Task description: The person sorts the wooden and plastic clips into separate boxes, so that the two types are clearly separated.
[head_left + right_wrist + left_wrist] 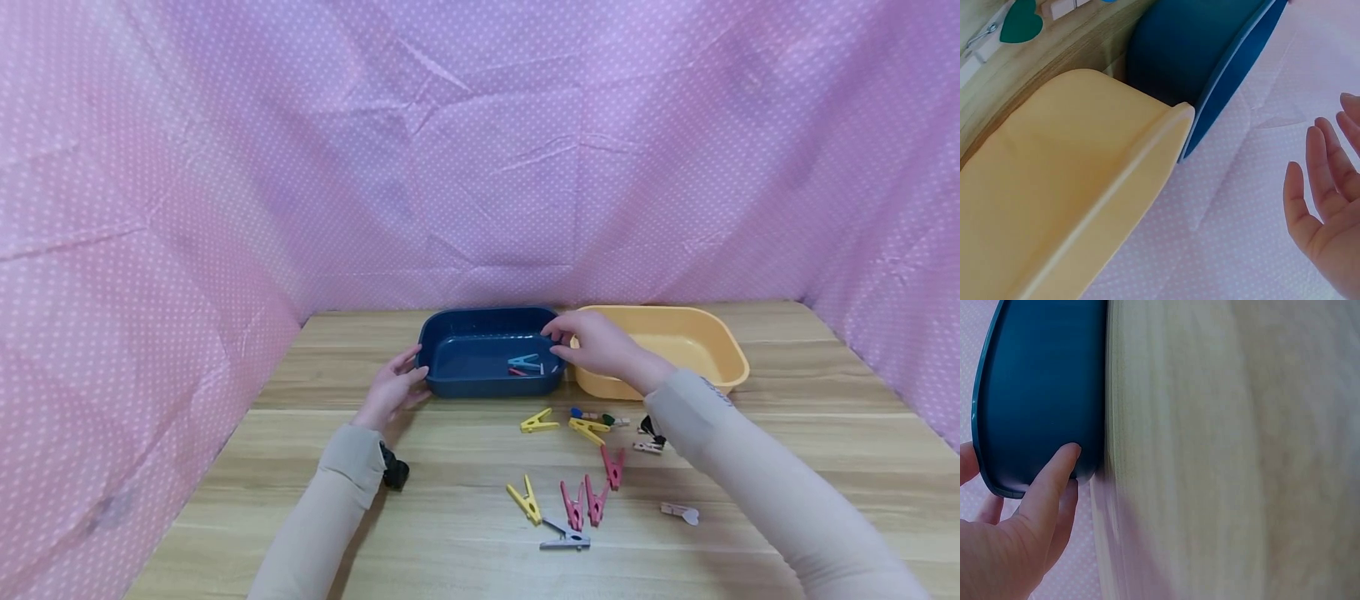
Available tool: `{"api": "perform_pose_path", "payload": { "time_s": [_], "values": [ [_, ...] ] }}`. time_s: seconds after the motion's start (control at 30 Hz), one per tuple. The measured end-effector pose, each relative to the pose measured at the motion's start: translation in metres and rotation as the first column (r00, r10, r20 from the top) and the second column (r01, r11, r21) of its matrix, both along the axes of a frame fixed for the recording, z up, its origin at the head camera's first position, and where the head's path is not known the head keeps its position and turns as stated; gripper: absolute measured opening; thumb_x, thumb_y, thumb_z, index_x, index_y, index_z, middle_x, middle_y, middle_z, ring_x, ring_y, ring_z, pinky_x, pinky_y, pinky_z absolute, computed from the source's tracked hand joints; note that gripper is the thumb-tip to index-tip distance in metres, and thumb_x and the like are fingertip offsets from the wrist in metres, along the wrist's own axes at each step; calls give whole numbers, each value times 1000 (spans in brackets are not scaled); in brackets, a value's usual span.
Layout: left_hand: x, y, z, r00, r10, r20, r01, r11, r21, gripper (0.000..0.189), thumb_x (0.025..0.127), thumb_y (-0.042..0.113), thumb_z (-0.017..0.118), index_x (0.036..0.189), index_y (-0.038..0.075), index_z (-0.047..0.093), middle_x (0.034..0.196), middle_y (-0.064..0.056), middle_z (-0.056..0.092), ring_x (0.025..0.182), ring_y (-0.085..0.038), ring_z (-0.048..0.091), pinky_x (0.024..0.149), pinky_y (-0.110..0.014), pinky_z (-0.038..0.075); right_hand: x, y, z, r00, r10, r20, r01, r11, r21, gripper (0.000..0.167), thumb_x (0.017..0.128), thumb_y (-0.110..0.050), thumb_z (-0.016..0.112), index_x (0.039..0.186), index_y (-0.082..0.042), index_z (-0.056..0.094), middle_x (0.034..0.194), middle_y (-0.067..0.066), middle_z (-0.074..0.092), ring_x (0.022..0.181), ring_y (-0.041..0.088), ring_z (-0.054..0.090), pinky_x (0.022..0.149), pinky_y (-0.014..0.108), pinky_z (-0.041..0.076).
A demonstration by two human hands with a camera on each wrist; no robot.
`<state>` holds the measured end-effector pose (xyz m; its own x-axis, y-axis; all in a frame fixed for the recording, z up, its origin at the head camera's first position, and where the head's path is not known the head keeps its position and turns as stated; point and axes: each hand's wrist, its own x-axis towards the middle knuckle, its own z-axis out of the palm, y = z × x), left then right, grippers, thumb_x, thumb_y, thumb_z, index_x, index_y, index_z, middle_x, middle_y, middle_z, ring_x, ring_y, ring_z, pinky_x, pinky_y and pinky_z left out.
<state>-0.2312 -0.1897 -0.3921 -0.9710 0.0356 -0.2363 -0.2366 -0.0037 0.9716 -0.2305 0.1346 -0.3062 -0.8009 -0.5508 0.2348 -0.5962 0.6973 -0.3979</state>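
Blue basin point(487, 387): oblong, open-topped, upright on the desk point(450, 517)
Teal clothespin point(517, 362): lying inside, toward the right end
Red clothespin point(517, 372): just beside it, mostly hidden

The left sleeve point(303, 533) was beige with a greyer cuff point(351, 460); a black device point(395, 469) sat beside that cuff. The right sleeve point(772, 487), also beige, bore small bluish marks point(717, 392).
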Motion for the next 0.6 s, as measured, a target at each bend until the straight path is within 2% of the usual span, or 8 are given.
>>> {"api": "perform_pose_path", "payload": {
  "time_s": [0.23,0.47,0.6],
  "values": [
    [0,0,0,1000,12,9,-12,1000,-9,55,99,5,47,149,14,29,156,-17,20,134,-36,38,102,-50,41,10,4,0,996,55,-67,-55,998,7,23,84,-8,70,107,-2,68,88,4,67,78,15,57,74,35,51],
    [-1,1,-1,1000,14,7,-14,1000,-7,54,98,4,47,149,14,30,156,-17,21,133,-35,39,101,-50,42,21,12,-5,987,111,-118,-111,994,7,22,82,-5,72,103,-2,68,89,5,67,82,21,62,76,38,53],
    [-2,0,-1,1000,9,6,-9,1000,3,55,98,4,47,149,13,29,156,-17,20,133,-36,38,102,-50,40,28,16,-6,985,118,-126,-116,993,28,22,82,-6,72,104,-3,68,90,5,68,82,20,62,75,37,53]
  ]
}}
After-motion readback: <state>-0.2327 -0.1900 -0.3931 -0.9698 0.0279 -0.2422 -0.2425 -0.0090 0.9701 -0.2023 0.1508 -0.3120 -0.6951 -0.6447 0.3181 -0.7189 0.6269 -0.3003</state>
